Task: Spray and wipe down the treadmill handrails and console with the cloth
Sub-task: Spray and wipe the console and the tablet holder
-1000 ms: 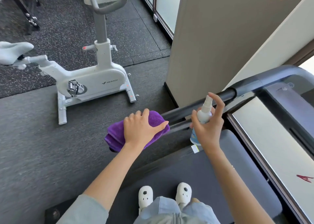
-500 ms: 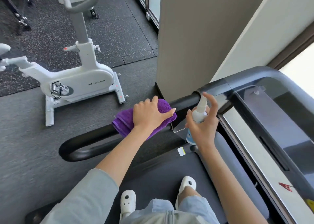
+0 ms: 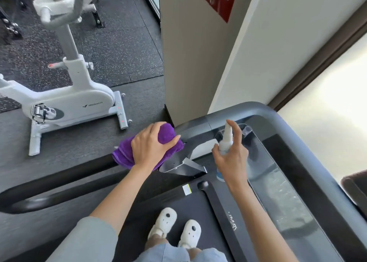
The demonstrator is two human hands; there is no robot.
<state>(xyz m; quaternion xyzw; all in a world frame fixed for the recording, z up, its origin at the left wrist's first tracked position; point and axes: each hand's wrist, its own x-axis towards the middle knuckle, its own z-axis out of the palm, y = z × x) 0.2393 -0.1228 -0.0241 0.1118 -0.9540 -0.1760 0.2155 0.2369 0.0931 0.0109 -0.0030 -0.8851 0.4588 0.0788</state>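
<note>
At frame centre, left hand [image 3: 152, 145] presses plush purple cloth [image 3: 127, 152], fingers curled over it, onto the rounded black handrail [image 3: 59, 180]. At 3 o'clock of it, right hand [image 3: 231, 158] grips a translucent spray bottle [image 3: 226, 140], forefinger on nozzle. Glossy console [image 3: 278, 174] beyond looks perhaps misted. White exercise bike [image 3: 67, 102] at 10 o'clock on speckled rubber floor [image 3: 119, 53].

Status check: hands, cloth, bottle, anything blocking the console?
Left hand grips purple cloth on left handrail. Right hand holds spray bottle, finger on nozzle, over console. Nothing blocking.
</note>
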